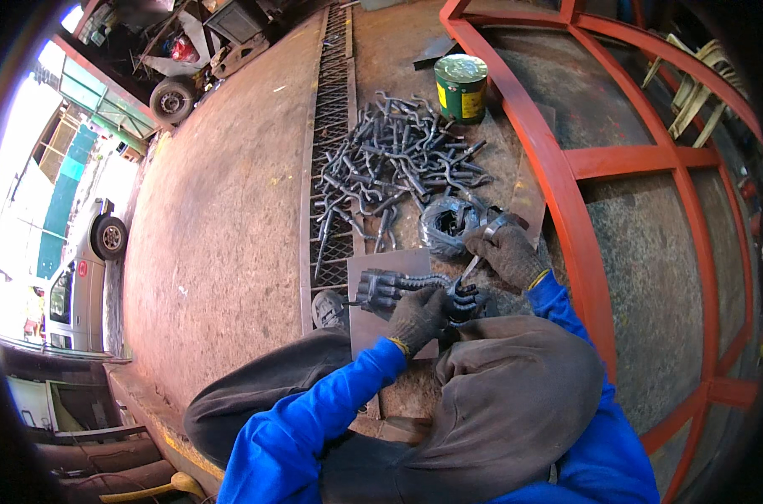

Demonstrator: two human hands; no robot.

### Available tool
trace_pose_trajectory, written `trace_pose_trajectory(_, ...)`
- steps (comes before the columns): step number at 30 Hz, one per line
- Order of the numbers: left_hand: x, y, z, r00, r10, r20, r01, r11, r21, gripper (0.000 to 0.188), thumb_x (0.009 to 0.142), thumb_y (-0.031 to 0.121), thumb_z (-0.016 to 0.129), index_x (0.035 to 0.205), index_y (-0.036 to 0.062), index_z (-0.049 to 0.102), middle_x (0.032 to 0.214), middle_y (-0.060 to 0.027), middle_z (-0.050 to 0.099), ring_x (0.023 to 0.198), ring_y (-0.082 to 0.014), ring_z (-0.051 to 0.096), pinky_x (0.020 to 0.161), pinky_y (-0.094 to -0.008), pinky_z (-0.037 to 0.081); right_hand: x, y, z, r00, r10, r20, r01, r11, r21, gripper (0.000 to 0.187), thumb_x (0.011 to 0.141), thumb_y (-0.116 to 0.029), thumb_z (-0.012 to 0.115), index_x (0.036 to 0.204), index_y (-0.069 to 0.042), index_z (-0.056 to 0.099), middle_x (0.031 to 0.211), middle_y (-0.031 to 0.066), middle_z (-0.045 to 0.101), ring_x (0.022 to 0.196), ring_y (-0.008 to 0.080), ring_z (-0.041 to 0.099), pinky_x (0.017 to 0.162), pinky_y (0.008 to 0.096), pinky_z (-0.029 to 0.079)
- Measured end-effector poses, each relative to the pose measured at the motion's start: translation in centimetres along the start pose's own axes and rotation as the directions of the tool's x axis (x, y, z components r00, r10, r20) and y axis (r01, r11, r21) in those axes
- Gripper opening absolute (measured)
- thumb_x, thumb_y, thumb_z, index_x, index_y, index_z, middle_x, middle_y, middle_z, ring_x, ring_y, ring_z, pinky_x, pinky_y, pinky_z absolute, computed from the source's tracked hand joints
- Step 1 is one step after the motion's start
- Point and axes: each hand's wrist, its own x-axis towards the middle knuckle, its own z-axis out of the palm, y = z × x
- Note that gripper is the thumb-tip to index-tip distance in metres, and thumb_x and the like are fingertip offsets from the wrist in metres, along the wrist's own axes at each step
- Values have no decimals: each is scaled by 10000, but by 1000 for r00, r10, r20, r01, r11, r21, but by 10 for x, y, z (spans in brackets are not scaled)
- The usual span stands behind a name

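Note:
Close in front of me a small bundle of dark bent metal rods (388,287) lies across a flat grey-brown sheet (407,262). My left hand (419,320), in a dark knitted glove, is closed on the bundle near its right end. A light grey strip (472,269) runs up from that end to my right hand (511,254), also gloved, which is closed on it. Beside the right hand sits a ring-shaped roll in grey plastic (445,227), dark inside. The left fingertips are partly hidden.
Beyond the roll lies a heap of loose bent rods (398,160), partly over a floor grate (329,92). A green and yellow can (462,88) stands behind it. An orange-red metal frame (579,244) borders the right side. A parked vehicle (79,277) shows far left.

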Motion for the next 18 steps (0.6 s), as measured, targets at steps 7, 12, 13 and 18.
trace_pose_trajectory(7, -19, -12, 30, 847, 329, -417, -219, 931, 292, 297, 919, 306, 558, 946, 40, 687, 892, -206, 665, 875, -404, 618, 763, -463, 483, 6, -54, -10, 987, -60, 150, 100, 955, -278, 237, 933, -213, 604, 1060, -29, 682, 912, 140, 689, 839, 234, 657, 742, 363, 506)
trace_pose_trajectory(12, -9, -63, 23, 853, 469, -229, -236, 738, 632, 249, 894, 194, 560, 1078, 42, 632, 922, -172, 635, 874, -364, 609, 751, -440, 484, 7, -47, -3, 1000, 27, 12, -26, 999, -47, 346, 958, -316, 536, 999, -10, 691, 830, 210, 671, 770, 324, 665, 712, 388, 504)
trace_pose_trajectory(13, -14, -53, 26, 864, 464, -198, -247, 732, 635, 253, 883, 190, 558, 1080, 46, 624, 925, -171, 621, 880, -368, 598, 757, -450, 477, 4, -36, -3, 998, 11, -57, -14, 998, -53, 347, 960, -311, 534, 1003, -3, 688, 829, 207, 674, 777, 321, 668, 716, 387, 504)
trace_pose_trajectory(18, -22, -48, 27, 869, 462, -178, -266, 738, 620, 273, 876, 214, 536, 1079, 50, 612, 941, -191, 589, 890, -391, 577, 794, -473, 459, 17, 15, 24, 964, 169, -205, -131, 974, 187, 382, 987, -357, 492, 978, -11, 655, 793, 159, 690, 676, 261, 671, 613, 374, 512)
